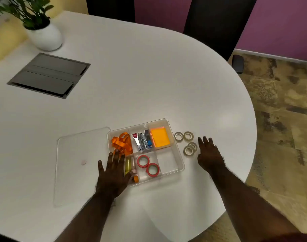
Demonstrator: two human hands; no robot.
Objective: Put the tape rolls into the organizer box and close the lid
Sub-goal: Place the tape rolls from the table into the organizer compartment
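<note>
A clear organizer box (181,165) sits open on the white table (131,81). Two red tape rolls (148,165) lie in its front middle compartment; the front right compartment is bare. Several beige tape rolls (186,142) lie on the table just right of the box. The clear lid (76,163) lies flat to the box's left. My left hand (112,173) rests flat, fingers spread, over the box's front left corner. My right hand (208,154) hovers with fingers apart beside the beige rolls, holding nothing.
The box also holds orange ribbon (122,143), staplers (142,141), an orange sticky-note pad (160,139) and a yellow item (127,165). A potted plant (42,32) and a grey cable hatch (48,75) sit far left. The table's rounded edge is close on the right.
</note>
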